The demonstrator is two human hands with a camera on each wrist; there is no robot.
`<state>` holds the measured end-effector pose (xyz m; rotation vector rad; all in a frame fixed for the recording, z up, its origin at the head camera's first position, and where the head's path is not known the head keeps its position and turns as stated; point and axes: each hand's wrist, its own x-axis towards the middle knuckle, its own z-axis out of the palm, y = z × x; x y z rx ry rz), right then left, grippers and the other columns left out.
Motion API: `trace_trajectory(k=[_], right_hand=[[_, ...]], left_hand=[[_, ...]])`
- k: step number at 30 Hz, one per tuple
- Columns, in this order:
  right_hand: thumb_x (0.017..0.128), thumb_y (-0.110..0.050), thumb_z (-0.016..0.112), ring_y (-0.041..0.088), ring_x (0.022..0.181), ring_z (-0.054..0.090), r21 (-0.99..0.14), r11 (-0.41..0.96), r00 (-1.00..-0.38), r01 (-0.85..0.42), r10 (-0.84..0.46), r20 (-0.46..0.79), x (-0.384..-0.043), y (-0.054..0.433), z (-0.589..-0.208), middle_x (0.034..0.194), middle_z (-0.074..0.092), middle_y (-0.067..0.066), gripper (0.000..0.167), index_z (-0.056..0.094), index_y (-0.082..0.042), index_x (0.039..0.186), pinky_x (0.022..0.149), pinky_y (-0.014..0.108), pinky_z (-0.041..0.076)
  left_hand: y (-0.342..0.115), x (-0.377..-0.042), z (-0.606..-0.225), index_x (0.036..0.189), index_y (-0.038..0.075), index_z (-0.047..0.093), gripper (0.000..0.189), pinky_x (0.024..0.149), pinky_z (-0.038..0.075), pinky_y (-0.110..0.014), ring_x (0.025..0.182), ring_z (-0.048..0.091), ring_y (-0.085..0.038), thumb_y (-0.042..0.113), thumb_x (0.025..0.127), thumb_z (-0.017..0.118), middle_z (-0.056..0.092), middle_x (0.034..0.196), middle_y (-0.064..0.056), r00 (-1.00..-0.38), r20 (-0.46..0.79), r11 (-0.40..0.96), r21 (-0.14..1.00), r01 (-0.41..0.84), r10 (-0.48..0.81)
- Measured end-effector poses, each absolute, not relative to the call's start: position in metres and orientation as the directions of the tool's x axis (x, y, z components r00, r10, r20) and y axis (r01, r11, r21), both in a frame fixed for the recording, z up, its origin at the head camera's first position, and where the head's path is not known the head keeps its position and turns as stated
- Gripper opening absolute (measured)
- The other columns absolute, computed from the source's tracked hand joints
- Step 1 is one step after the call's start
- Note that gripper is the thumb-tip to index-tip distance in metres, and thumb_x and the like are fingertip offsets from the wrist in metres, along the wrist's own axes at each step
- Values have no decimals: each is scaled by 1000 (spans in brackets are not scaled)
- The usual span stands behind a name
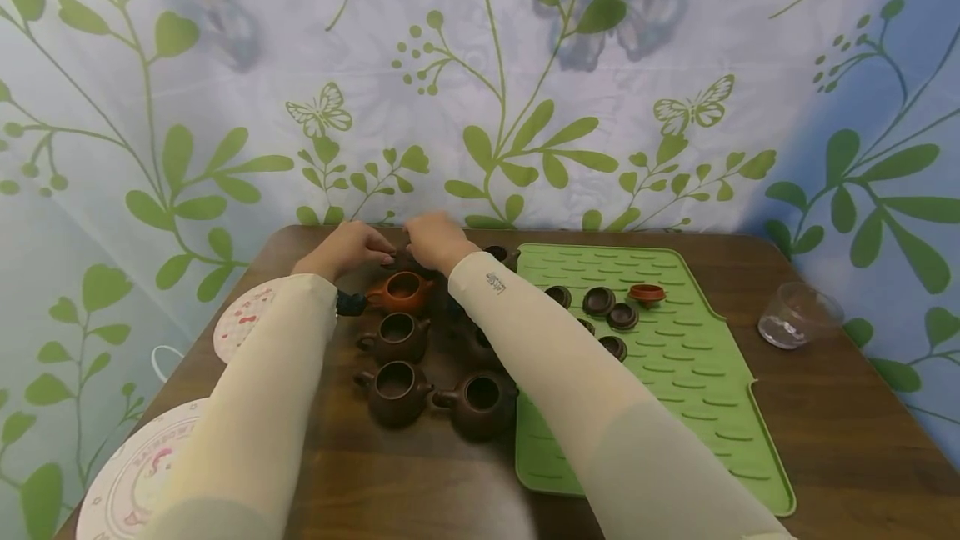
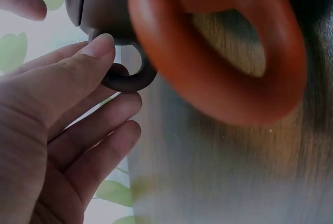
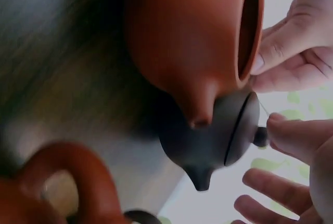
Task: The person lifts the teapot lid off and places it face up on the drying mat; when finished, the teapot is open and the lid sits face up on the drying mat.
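At the back of the table my left hand [image 1: 351,247] pinches the handle [image 2: 130,82] of a dark brown teapot [image 2: 101,13] between thumb and fingers. A lid [image 3: 242,125] sits on this teapot. My right hand [image 1: 437,240] has a fingertip at the lid's knob [image 3: 261,137], its other fingers spread apart below in the right wrist view. An orange-red teapot [image 1: 402,293] without a lid stands just in front of both hands. It covers part of the dark teapot in the wrist views.
Several lidless dark teapots [image 1: 397,392] stand nearer me. To the right, a green mat [image 1: 675,398] carries several dark lids [image 1: 598,301] and an orange lid [image 1: 647,293]. A clear cup [image 1: 797,317] stands far right; round patterned mats [image 1: 146,473] lie left.
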<state>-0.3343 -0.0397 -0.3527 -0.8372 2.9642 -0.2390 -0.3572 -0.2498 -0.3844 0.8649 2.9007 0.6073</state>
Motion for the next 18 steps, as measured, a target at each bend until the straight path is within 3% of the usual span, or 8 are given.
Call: trace_trajectory(k=[8,18], right_hand=[[108,-25,66,26,111,66,-164,887,-900,-432,-435,16,-339,-50,-359,118,69,5,26,69,-11,129,89,37,56],[107,-24,67,29,112,65,-180,906,-921,-384,-390,3,-343,-57,-363,115,69,6,24,71,-11,127,91,39,56]], left_hand=[[-250,-355,-391,117,4,82,21,96,53,-53,105,72,-32,14,99,77,78,110,-9,-889,76,771,468,431,451],[-252,-353,-396,117,5,82,22,97,52,-54,107,71,-34,16,99,78,78,109,-10,-899,91,770,485,415,428]])
